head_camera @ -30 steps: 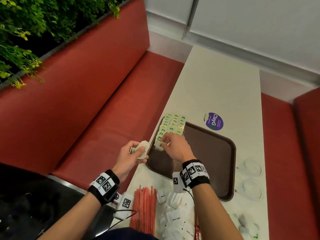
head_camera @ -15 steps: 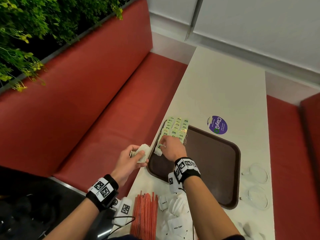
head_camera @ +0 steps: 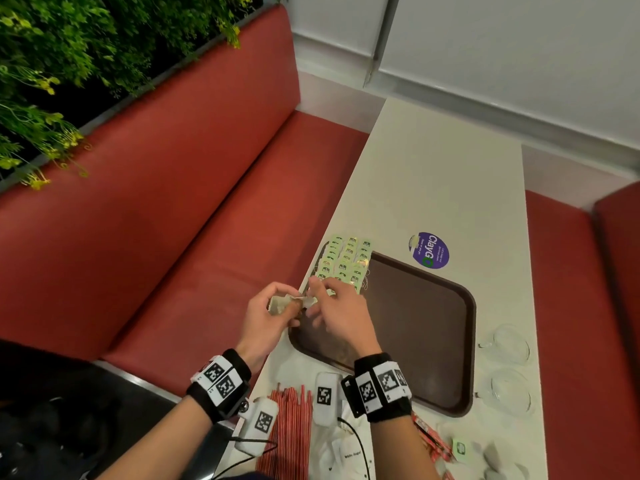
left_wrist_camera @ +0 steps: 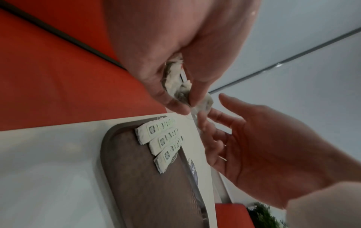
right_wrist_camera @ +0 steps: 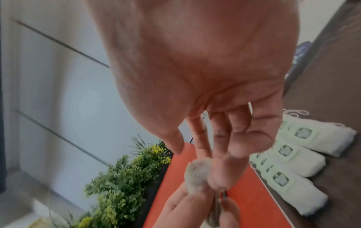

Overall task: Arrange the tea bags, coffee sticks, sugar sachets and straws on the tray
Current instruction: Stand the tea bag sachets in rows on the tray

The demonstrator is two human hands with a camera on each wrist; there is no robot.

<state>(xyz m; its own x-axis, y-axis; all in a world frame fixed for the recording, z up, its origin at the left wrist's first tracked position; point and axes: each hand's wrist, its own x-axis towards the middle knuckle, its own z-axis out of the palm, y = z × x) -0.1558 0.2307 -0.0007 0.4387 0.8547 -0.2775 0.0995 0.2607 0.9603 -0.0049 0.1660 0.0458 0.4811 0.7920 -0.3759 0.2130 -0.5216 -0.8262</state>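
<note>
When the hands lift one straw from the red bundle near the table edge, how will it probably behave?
Probably very light: each of the straws is thin and paper-wrapped. Being round and lying loose side by side on the table, they may roll or scatter if pushed sideways. The long thin shape suggests that a single one bends easily, so pinching near the middle seems safer.

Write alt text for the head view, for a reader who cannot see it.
Left hand holds a bunch of tea bags beside a brown tray; the right hand reaches in for one. Three rows of tea bags fill the tray's far left corner.
</note>
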